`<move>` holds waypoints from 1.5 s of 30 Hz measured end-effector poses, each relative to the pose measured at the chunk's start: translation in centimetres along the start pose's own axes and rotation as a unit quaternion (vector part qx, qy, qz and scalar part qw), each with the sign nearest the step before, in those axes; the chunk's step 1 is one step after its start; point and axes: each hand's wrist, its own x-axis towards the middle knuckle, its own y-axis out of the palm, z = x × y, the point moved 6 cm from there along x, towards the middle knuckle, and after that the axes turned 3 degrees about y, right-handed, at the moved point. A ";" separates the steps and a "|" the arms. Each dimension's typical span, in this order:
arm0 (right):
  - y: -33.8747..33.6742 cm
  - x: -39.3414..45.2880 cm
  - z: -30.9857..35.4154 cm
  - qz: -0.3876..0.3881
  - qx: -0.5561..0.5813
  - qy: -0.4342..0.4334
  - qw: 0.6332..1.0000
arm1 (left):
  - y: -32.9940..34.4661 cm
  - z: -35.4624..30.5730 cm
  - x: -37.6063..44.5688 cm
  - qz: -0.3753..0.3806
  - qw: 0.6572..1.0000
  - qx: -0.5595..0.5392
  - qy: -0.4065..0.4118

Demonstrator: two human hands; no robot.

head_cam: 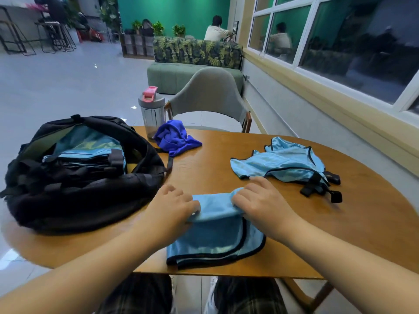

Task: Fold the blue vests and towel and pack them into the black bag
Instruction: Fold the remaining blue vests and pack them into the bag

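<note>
At the near edge of the round wooden surface (283,234), your left hand (172,207) and right hand (260,200) both grip the far fold of a light blue vest (217,236) with black trim. Each hand has its fingers curled over the rolled-over edge, one at each end, with the doubled cloth lying flat toward you.

To finish this fold well, I would keep both hands level and bring the edge toward you evenly, so the black trim lines up along the near side. Press the crease flat before letting go; the fabric looks slick and will likely slide open.

To the right, farther away, a second light blue vest (281,162) lies unfolded with its black straps trailing toward the surface's right edge. At the far middle, a crumpled royal blue towel (174,137) sits just beside a grey water bottle with a pink lid (151,112). On the left, the black bag (74,191) stands open, with folded light blue cloth (86,148) already inside. A grey chair (208,91) stands beyond the surface.
</note>
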 end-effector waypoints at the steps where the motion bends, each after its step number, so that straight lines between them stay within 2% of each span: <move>1: -0.4 -0.7 0.7 0.008 0.007 -0.004 1.000 | 0.4 -0.8 -0.8 0.013 1.000 -0.013 0.013; 5: -0.2 -3.5 2.8 0.091 0.055 -0.016 0.994 | 2.6 -3.1 -3.6 0.059 0.993 -0.090 0.037; 9: 1.0 -5.9 4.1 0.182 0.121 0.026 0.975 | 3.5 -3.8 -5.1 0.124 0.976 -0.177 0.021; 11: 1.4 -5.7 3.7 0.175 0.134 0.063 0.973 | 3.7 -3.4 -5.1 0.175 0.948 -0.263 -0.044; 13: 1.7 -4.6 2.8 0.157 0.162 0.117 0.967 | 4.3 -2.6 -4.9 0.162 0.932 -0.308 -0.098; 15: 2.8 -3.4 1.8 0.186 0.184 0.187 0.947 | 5.3 -1.6 -4.5 0.127 0.950 -0.260 -0.118; 18: 5.8 -3.2 2.0 0.321 0.173 0.222 0.904 | 7.1 -1.3 -4.5 0.211 0.950 -0.185 -0.139; 21: 8.4 -4.0 2.0 0.400 0.167 0.240 0.869 | 8.3 -1.2 -5.3 0.264 0.931 -0.191 -0.163; 26: 10.1 -5.9 -0.1 0.429 0.152 0.316 0.833 | 9.0 -0.8 -5.8 0.252 0.923 -0.203 -0.207; 28: 10.4 -5.6 -0.4 0.439 0.150 0.320 0.826 | 9.2 0.2 -6.0 0.217 0.910 -0.207 -0.286; 30: 10.7 -5.0 -0.6 0.446 0.145 0.320 0.823 | 9.2 1.5 -6.4 0.170 0.880 -0.207 -0.393; 32: 10.8 -4.0 -0.9 0.434 0.146 0.328 0.827 | 9.4 2.5 -6.6 0.141 0.861 -0.198 -0.446; 36: 10.4 -0.8 -1.1 0.349 0.257 0.360 0.826 | 9.1 3.1 -6.8 0.040 0.869 -0.256 -0.422; 38: 10.6 1.1 -0.2 0.342 0.310 0.345 0.817 | 8.2 3.1 -7.1 -0.014 0.852 -0.306 -0.424; 41: 11.8 3.8 1.4 0.374 0.336 0.313 0.806 | 7.8 3.1 -7.1 -0.014 0.849 -0.309 -0.429; 45: 13.4 6.1 2.1 0.484 0.325 0.309 0.752 | 8.7 3.3 -7.3 0.003 0.846 -0.328 -0.421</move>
